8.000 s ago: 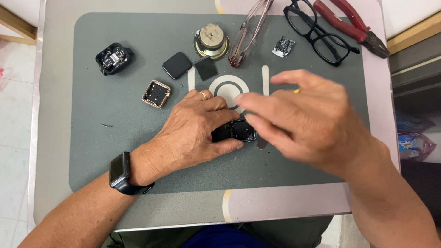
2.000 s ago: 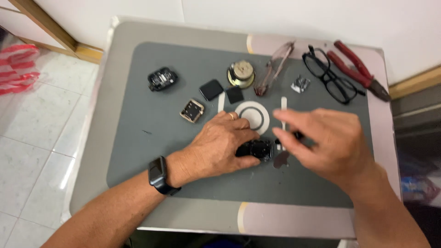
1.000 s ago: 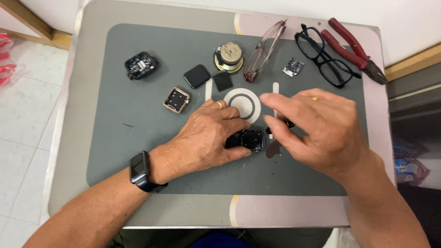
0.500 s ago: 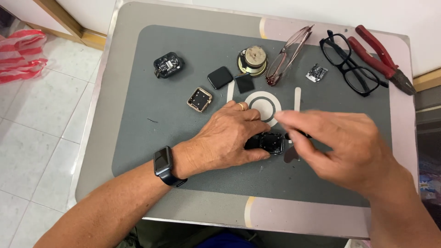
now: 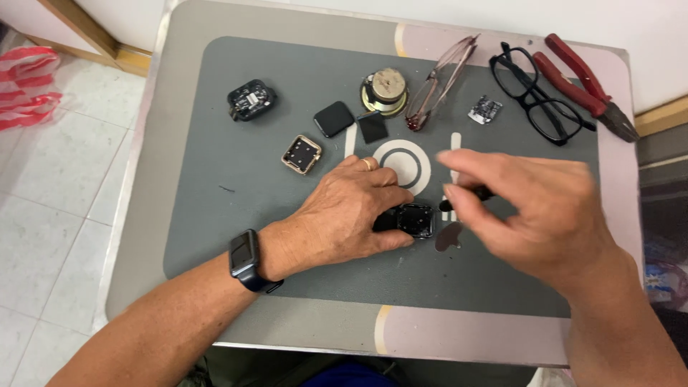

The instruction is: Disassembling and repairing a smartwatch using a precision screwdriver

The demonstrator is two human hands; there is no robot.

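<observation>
My left hand lies on the grey mat and pins down a small black square watch case with its fingers. My right hand hovers just right of the case, fingers pinched around a thin dark tool whose tip points toward the case. A small flat dark piece lies on the mat right beside the case, under my right hand. I wear a dark smartwatch on the left wrist and a ring on one finger.
Further back on the mat lie a black round-cornered module, a gold-rimmed square case, a black screen, a small black square, a round speaker, folded glasses, a small chip, black glasses and red pliers.
My hands have stayed on the watch case throughout. The right hand's fingers shifted slightly over the tool, and the view has swung about a little.
</observation>
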